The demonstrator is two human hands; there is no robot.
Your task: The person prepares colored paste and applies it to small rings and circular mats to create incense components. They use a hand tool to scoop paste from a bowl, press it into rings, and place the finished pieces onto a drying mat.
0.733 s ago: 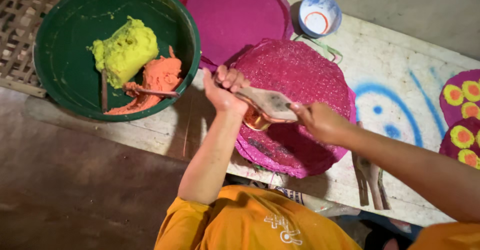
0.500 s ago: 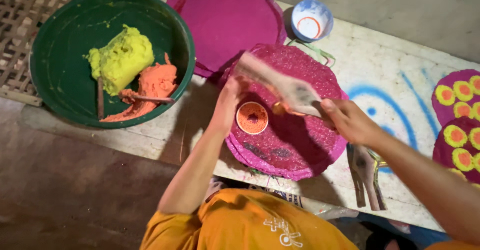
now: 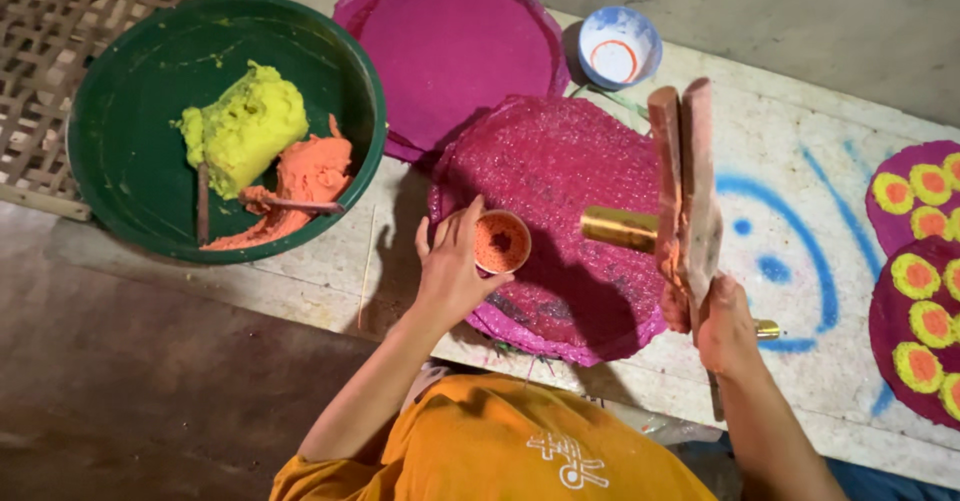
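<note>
An orange disc (image 3: pixel 501 242) is pinched in the left hand (image 3: pixel 452 273); a wooden press (image 3: pixel 686 201), long axis upright, is gripped by the right hand (image 3: pixel 724 329) just beside it.

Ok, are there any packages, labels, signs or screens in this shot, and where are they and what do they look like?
No packages, signs or screens show.
Painted marking: on the white bench, right of the pink mat; blue curved lines and dots.
Shirt print: on the orange shirt at the bottom edge; small white marks.
Small bowl: top centre on the bench; white and blue with an orange ring inside.
</note>
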